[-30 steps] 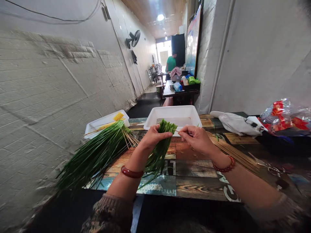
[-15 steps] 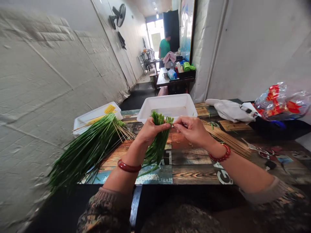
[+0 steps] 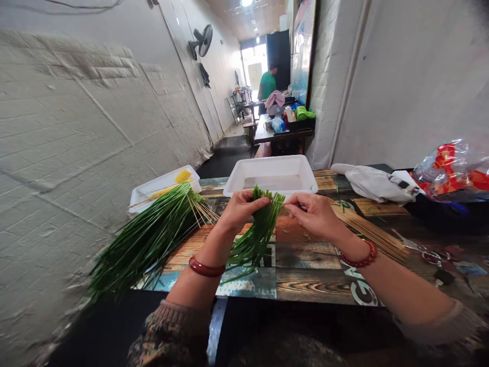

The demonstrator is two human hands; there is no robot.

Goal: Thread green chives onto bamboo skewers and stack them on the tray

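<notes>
My left hand (image 3: 241, 210) is closed around a bunch of green garlic chives (image 3: 262, 232), its thumb pressed across them just below the cut ends. The long leaves droop onto the wood-patterned table. At the right edge of the bunch, my right hand (image 3: 312, 213) pinches a thin bamboo skewer, mostly hidden by the fingers. Left of my hands lies a big pile of chives (image 3: 148, 232) with skewers (image 3: 204, 210) sticking out of its cut ends. Loose bamboo skewers (image 3: 372, 232) lie beside my right wrist.
An open white tub (image 3: 311, 178) stands behind my hands. Another white tray (image 3: 137, 196) holds yellow food at the left. Scissors (image 3: 431, 255), a pale cloth bag (image 3: 376, 182) and a clear plastic bag (image 3: 454, 168) lie at the right. A person in green (image 3: 268, 84) stands far back.
The camera view has shifted, so the scene sits lower and further right. My right hand has drawn slightly away from the chives; my left hand keeps its hold.
</notes>
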